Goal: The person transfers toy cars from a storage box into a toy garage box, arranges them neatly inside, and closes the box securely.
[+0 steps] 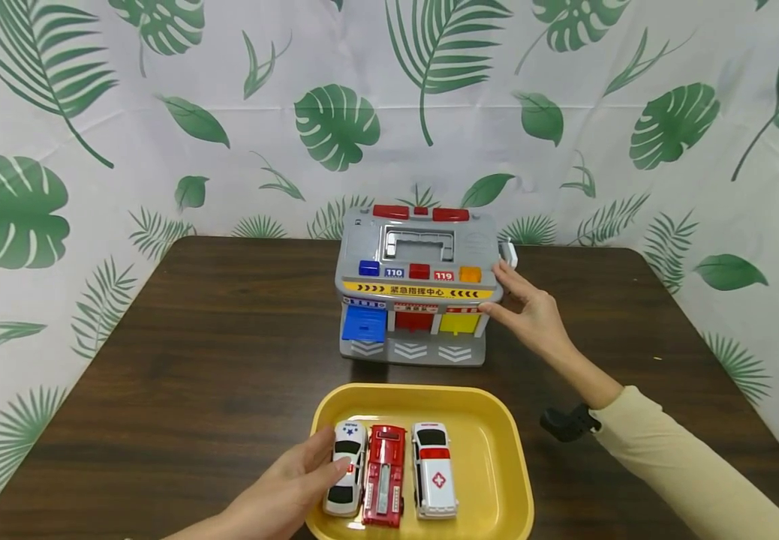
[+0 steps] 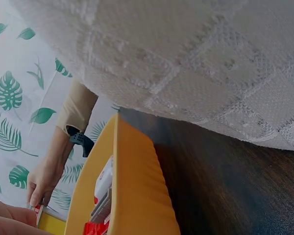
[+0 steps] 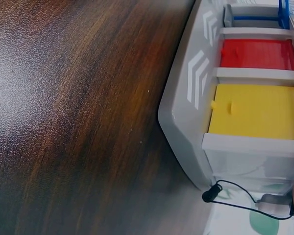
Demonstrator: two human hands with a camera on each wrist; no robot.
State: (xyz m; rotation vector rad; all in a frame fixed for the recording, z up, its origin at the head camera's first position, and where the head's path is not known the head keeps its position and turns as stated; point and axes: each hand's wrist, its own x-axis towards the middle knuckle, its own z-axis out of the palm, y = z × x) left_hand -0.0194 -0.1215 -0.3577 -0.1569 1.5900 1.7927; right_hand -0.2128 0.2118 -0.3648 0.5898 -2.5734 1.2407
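Observation:
A grey toy emergency station [image 1: 423, 289] stands on the table, its blue door [image 1: 365, 325] raised and its red door [image 1: 413, 321] and yellow door [image 1: 459, 323] down. My right hand [image 1: 531, 311] grips the station's right front corner, thumb at the front and fingers along the side. In the yellow tray [image 1: 497, 457] lie a white police car [image 1: 344, 495], a red fire truck [image 1: 383, 480] and a white ambulance [image 1: 433, 472], side by side. My left hand [image 1: 295, 480] is at the police car, thumb over its top and fingers extended along its left side.
The dark wooden table [image 1: 193, 360] reaches back to a leaf-printed cloth [image 1: 248, 150]. A small white piece [image 1: 508, 253] sits by the station's right side. Close to it in the right wrist view is a black cord [image 3: 230, 201]. Lacy white fabric [image 2: 196, 63] fills much of the left wrist view.

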